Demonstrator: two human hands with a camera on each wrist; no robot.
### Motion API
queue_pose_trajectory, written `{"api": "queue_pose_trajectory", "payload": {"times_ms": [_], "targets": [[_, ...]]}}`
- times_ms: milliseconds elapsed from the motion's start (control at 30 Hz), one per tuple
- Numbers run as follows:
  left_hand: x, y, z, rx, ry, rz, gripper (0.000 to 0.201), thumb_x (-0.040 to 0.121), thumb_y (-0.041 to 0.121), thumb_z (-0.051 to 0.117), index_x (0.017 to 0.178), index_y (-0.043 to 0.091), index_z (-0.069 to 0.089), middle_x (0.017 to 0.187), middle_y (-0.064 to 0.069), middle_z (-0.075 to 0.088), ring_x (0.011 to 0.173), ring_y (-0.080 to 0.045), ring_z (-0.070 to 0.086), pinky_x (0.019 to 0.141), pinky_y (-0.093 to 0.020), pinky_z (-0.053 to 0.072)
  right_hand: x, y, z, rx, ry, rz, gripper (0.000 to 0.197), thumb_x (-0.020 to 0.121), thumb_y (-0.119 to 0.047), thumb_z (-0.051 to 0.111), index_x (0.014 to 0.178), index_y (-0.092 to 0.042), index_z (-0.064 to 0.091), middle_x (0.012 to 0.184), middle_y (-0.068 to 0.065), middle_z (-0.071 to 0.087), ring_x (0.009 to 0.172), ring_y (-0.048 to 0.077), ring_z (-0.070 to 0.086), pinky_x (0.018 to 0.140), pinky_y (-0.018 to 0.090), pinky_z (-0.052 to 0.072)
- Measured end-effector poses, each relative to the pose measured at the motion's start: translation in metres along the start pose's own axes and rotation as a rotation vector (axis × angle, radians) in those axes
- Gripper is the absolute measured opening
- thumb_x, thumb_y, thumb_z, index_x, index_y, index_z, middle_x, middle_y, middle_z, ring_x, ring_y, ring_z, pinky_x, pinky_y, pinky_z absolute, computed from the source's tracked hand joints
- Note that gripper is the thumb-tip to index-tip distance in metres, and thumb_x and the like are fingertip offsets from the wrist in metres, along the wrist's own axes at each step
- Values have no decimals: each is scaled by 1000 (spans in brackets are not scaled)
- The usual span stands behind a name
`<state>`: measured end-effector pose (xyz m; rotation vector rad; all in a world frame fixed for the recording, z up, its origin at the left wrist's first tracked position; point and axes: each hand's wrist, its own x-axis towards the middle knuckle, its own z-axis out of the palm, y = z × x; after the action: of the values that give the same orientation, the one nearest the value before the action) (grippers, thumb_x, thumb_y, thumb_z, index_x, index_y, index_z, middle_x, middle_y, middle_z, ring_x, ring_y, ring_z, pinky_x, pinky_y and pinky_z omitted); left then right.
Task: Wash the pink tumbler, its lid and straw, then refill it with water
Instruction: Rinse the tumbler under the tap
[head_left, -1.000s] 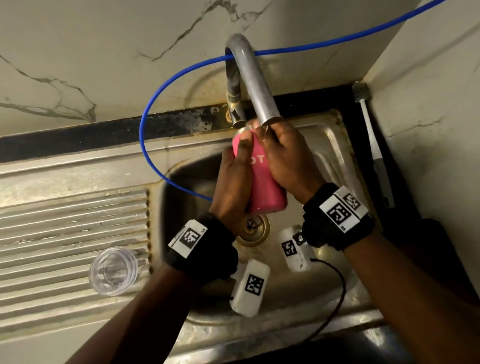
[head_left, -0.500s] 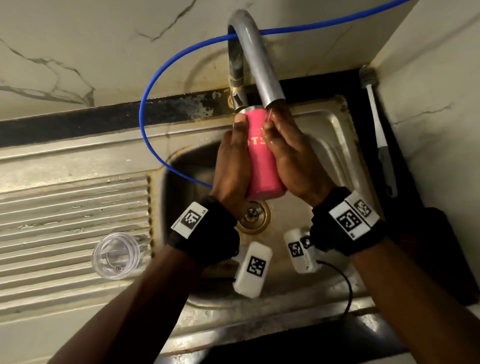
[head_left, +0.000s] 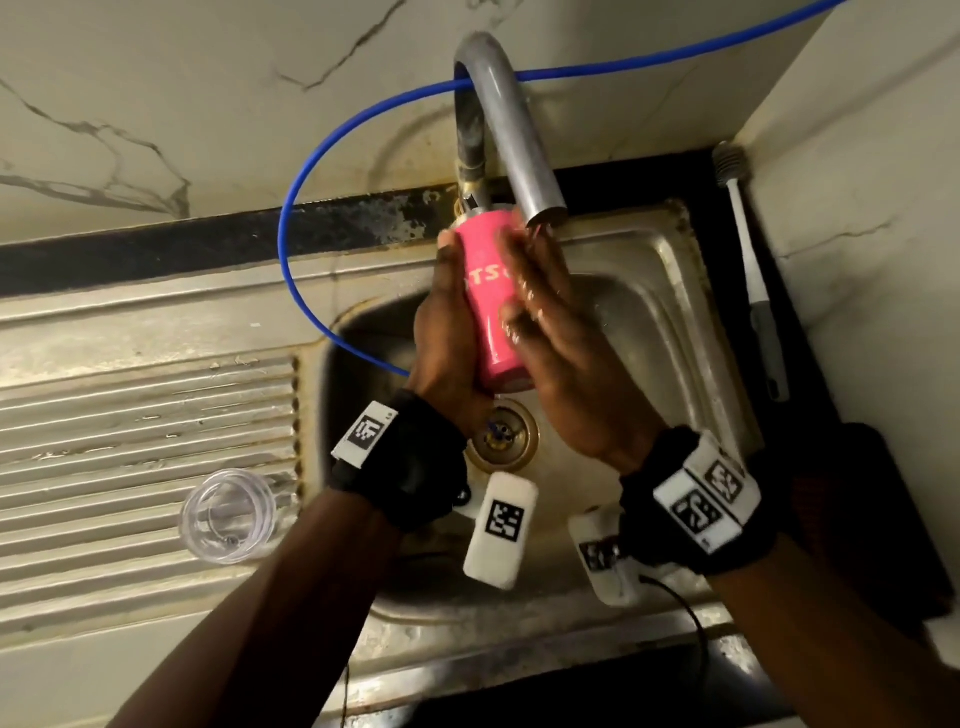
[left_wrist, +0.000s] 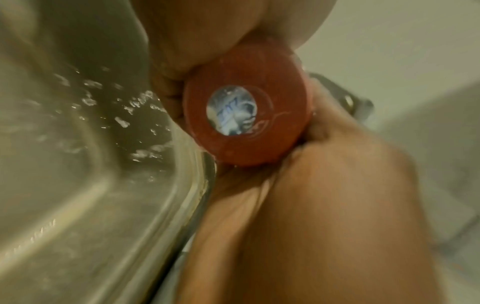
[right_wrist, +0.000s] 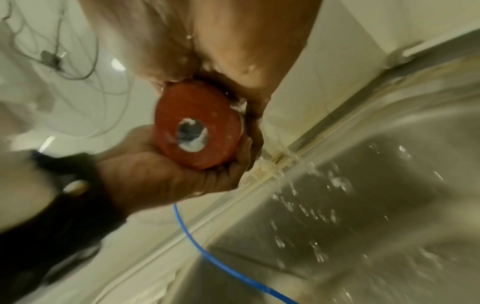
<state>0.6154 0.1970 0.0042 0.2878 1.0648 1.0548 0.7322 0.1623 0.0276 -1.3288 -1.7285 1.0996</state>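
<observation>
right hand (head_left: 561, 338) has flattened its grip along the pink tumbler (head_left: 491, 306).

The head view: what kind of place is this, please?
Most likely a home kitchen: a steel sink with a ribbed draining board, a curved tap over it, and marble-patterned wall tiles behind.

Dim, warm light throughout; both wrist views blurred, edges stretched.

This is a home kitchen. A steel sink (head_left: 670, 291) with a ribbed drainboard (head_left: 145, 457) and a tap (head_left: 511, 135) sits against marble-patterned wall tiles (head_left: 156, 104).
</observation>
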Motion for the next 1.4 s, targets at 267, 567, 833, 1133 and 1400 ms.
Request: {"api": "queue_pose_trajectory", "payload": {"times_ms": [267,567,833,1133,1400], "targets": [[-17,2,1,-92,-110,-118,64,109,63,39,145,14,59,144,-21,66,130,-33,65,110,-53,54,17,9,-19,247,-38,72,51,111,-16,44,160,-13,33,170,-5,20,144,-18,26,110,7,32],[-18,5,2,190,-90,-138,61,105,68,48,131,15,66,112,-13,79,91,-27,77,78,-42,65,22,24,-16,-158,300,-62,41,100,-33,61,136,-14,65,139,8,52,127,20,55,105,37,52],[-18,-3,3,221,-129,-54,60,104,54,63,143,9,57,118,-22,75,91,-33,74,75,-41,62,59,18,-35,-93,288,124,33,106,-34,54,83,-15,68,66,-11,59,59,-6,51,58,17,39],[-2,14,10,152,-18,71,62,103,62,56,144,16,63,128,-17,75,117,-34,74,95,-48,61,5,4,17,-107,123,-41,63,108,-27,40,163,-5,16,172,9,-1,160,19,1,125,15,9],[-12,10,16,79,-55,15,56,108,57,52,146,17,62,132,-17,74,122,-36,72,102,-57,59,42,9,-6,334,134,248,83,93,-55,53,158,-6,36,167,13,29,152,26,34,124,38,33]]}}
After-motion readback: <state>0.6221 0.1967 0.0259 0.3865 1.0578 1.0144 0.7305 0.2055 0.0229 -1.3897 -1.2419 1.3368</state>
